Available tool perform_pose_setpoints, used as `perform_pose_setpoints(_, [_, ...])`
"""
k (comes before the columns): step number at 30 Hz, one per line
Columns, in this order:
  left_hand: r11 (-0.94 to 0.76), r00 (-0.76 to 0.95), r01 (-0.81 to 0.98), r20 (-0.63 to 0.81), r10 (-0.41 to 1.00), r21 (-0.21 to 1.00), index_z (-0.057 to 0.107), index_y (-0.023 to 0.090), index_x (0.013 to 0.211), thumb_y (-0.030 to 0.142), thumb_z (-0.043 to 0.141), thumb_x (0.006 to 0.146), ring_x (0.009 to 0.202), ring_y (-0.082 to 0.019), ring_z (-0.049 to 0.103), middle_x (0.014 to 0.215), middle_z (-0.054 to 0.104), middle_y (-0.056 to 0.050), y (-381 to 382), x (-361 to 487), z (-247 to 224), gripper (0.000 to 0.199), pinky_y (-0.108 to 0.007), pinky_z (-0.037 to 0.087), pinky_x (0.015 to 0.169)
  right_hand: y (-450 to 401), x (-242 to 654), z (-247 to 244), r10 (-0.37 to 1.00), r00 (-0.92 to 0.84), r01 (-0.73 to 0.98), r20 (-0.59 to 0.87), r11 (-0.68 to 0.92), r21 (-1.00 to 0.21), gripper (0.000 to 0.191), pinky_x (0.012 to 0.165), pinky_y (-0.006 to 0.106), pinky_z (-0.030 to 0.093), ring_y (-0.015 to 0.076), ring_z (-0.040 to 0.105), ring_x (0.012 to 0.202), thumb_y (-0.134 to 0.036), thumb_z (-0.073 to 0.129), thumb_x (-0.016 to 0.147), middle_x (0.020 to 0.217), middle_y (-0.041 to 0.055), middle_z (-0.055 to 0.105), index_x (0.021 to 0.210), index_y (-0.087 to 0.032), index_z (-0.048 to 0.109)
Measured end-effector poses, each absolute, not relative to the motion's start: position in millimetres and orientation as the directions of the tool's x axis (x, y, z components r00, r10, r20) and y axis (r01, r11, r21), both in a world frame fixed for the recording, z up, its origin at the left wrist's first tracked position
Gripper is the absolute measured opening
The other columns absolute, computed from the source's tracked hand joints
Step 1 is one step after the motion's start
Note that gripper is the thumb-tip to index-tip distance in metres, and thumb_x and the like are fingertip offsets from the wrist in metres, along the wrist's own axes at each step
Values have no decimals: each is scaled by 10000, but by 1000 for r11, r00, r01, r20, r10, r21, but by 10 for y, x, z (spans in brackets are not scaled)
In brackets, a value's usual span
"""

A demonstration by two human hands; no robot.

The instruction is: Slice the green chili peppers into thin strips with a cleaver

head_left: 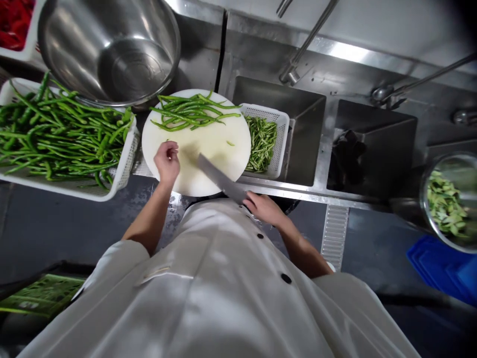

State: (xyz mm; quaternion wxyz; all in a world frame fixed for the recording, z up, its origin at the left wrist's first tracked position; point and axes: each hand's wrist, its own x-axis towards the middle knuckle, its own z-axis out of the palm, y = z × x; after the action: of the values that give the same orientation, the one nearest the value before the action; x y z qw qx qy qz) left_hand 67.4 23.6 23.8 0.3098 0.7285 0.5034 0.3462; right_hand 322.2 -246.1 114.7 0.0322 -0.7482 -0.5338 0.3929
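Observation:
A wide-bladed kitchen knife (219, 178) is in my right hand (265, 209), its blade slanting up and left over the near part of a round white cutting board (227, 139). My left hand (167, 161) hovers at the board's left side with fingers curled; whether anything is in them is hidden. Long green chili peppers (194, 112) lie in a loose pile along the board's far side. One small green piece (230, 143) rests alone on the board's right half. Against the board's right edge, a white perforated basket (283, 124) contains cut green pieces (261, 144).
To the left stands a white basket (126, 159) heaped with whole green peppers (67, 134). Behind it is a large steel bowl (134, 69). Two sink basins (313, 129) with faucets (290, 74) are to the right. A metal pot (425, 199) with green pieces stands at far right.

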Motion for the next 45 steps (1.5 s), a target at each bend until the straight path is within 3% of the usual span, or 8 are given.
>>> perform_pose_setpoints(3, [-257, 171, 510, 196, 966, 821, 616, 205, 967, 113, 452, 852, 794, -132, 675, 932, 701, -31, 352, 552, 314, 220, -245, 570, 778, -2328, 3120, 1038, 827, 40, 666, -561, -441, -602, 163, 733, 289, 461, 233, 698, 814, -380, 561, 1047, 899, 45, 748, 1068, -256, 664])
perform_pose_setpoints(8, [-216, 211, 495, 124, 970, 842, 634, 194, 903, 173, 492, 837, 758, -135, 658, 878, 692, -31, 206, 523, 304, 158, -243, 546, 738, -2124, 3722, 707, 733, 238, 180, -638, -678, -712, 147, 439, 229, 335, 122, 452, 368, -390, 630, 1009, 506, -98, 513, 1008, -248, 592])
perform_pose_setpoints(11, [-199, 255, 491, 78, 964, 848, 655, 192, 900, 197, 493, 828, 747, -135, 652, 862, 699, -30, -7, 580, 235, 177, -238, 532, 720, -2033, 4209, 551, 671, 372, -143, -641, -641, -754, 249, 393, 214, 313, 100, 412, 345, -391, 674, 989, 500, -105, 501, 880, -260, 493])
perform_pose_setpoints(15, [-186, 329, 499, 14, 944, 846, 664, 200, 917, 222, 503, 831, 754, -139, 662, 865, 709, -26, -273, 702, 155, 184, -237, 543, 717, -1809, 4514, 364, 513, 470, -482, -718, -533, -696, 291, 407, 222, 366, 100, 379, 365, -358, 456, 1106, 500, -100, 452, 831, -268, 423])
perform_pose_setpoints(22, [-237, 434, 481, 6, 901, 844, 696, 207, 934, 230, 505, 868, 776, -155, 695, 909, 741, -37, -556, 922, 238, 204, -271, 572, 737, -1795, 4541, 6, 341, 394, -612, -854, -596, -520, 375, 436, 210, 393, 94, 338, 368, -323, 398, 1137, 458, -100, 372, 766, -271, 388])
perform_pose_setpoints(29, [-260, 530, 469, -34, 847, 844, 704, 219, 924, 200, 506, 874, 792, -166, 719, 923, 756, -34, -784, 1259, 354, 206, -287, 597, 731, -2081, 4098, -216, 230, 349, -620, -908, -670, -408, 391, 426, 238, 388, 137, 457, 373, -366, 473, 1118, 414, -50, 458, 740, -272, 438])
perform_pose_setpoints(41, [-350, 729, 318, 9, 684, 881, 713, 239, 894, 223, 535, 886, 750, -176, 710, 898, 755, -24, -768, 1233, 345, 179, -323, 604, 749, -4108, 3487, 519, 178, 551, -581, -815, -619, -529, 363, 385, 216, 377, 109, 430, 366, -522, 705, 932, 493, -83, 525, 825, -259, 479])
perform_pose_setpoints(45, [-374, 759, 300, 17, 650, 878, 720, 246, 890, 241, 548, 880, 746, -188, 727, 889, 757, -18, -708, 1048, 274, 172, -320, 595, 707, -4924, 3250, 770, 79, 795, -437, -601, -614, -658, 311, 444, 183, 397, 106, 500, 437, -496, 695, 884, 544, -85, 547, 840, -259, 499])
